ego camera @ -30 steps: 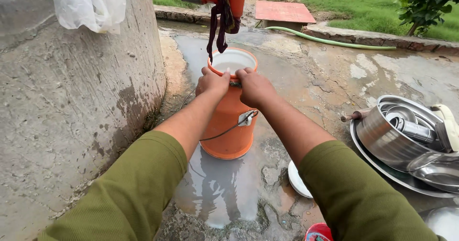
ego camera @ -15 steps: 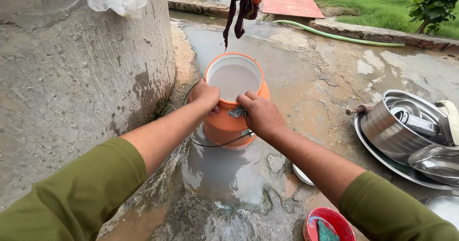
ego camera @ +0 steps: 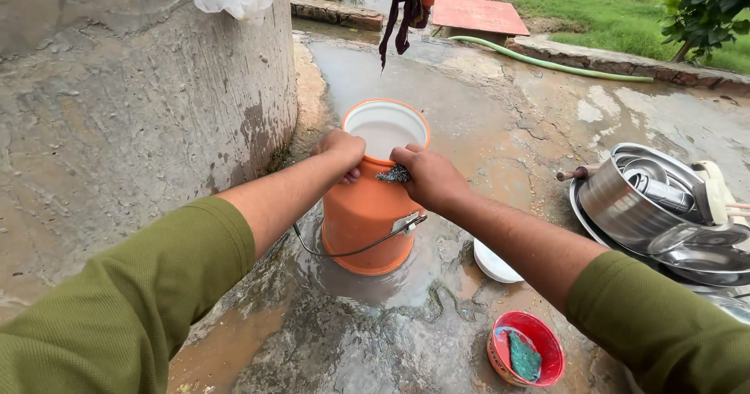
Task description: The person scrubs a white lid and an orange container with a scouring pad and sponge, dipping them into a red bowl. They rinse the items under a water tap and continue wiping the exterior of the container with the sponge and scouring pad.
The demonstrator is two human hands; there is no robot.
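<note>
Both hands shifted up | left hand (ego camera: 341, 149) grips orange bucket (ego camera: 367, 214) rim | right hand (ego camera: 428, 177) clenches scrubber (ego camera: 393, 174) (against rim)

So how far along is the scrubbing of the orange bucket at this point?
Done: the orange bucket stands wet on the puddled ground. In hand: the left hand grips its rim while the right hand presses a steel scrubber against the rim's outer edge. Left: the steel dishes sit piled at the right, and the white lid lies untouched.
</note>
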